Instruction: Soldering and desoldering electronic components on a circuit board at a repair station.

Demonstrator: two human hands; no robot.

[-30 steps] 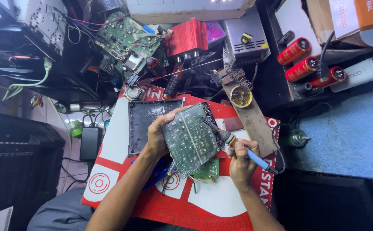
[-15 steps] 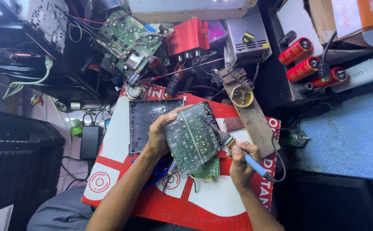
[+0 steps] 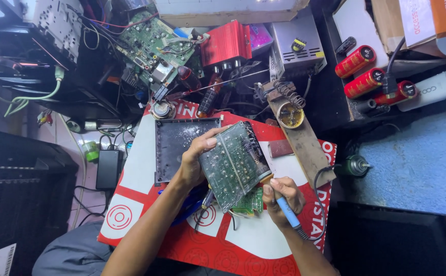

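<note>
Head view looks down on a cluttered desk [image 3: 146, 153] where the left hand [image 3: 195, 161] is closed around the edge of a green circuit board [image 3: 236, 163], thumb over its upper edge and fingers behind, holding it tilted with its solder side up. Just right of that hand, the right hand [image 3: 282, 199] is wrapped pen-fashion around a blue-handled soldering iron [image 3: 284, 207], its tip meeting the board's lower right edge; the exact joint is too small to tell. Below the left hand's wrist a smaller green board [image 3: 251, 203] hangs from the larger one by wires. Beyond the left hand lies an empty black case tray [image 3: 177, 145], touching nothing held. Up and right of the right hand, a wooden iron stand [image 3: 297, 133] carries a coil and a round tin. To do this well, I judge the board should be braced steady, the iron held only briefly on one joint, and the trailing cord [image 3: 319, 197] kept clear of the hanging board.
</note>
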